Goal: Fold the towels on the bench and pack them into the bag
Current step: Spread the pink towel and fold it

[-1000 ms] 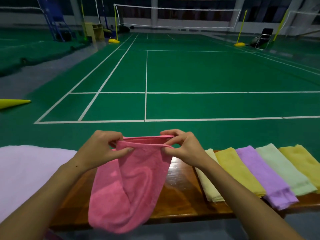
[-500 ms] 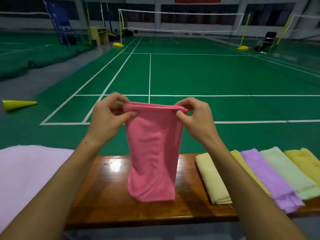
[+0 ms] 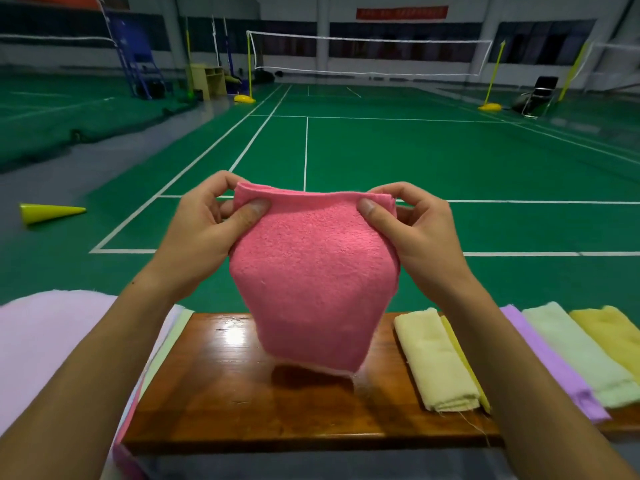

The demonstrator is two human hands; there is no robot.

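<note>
Both hands pinch the pink towel [image 3: 313, 275] by its top corners, left hand [image 3: 204, 233] and right hand [image 3: 420, 233] level, so it hangs long axis vertical, its hem just above the bench [image 3: 242, 403].

- One wooden bench [image 3: 221, 403], the landmark for all below
- Two hands above it, left hand [image 3: 204, 233] and right hand [image 3: 422, 237]
- One pink towel [image 3: 311, 282] held above it
- Five folded towels at its right end: cream towel [image 3: 436, 358], mustard towel [image 3: 462, 355], purple towel [image 3: 550, 365], pale green towel [image 3: 578, 351], yellow towel [image 3: 613, 330]
- One pile of unfolded cloths [image 3: 48, 341] at its left end
- One yellow cone [image 3: 48, 212] on the floor beyond its left end
- One net [image 3: 370, 53] far beyond it
</note>
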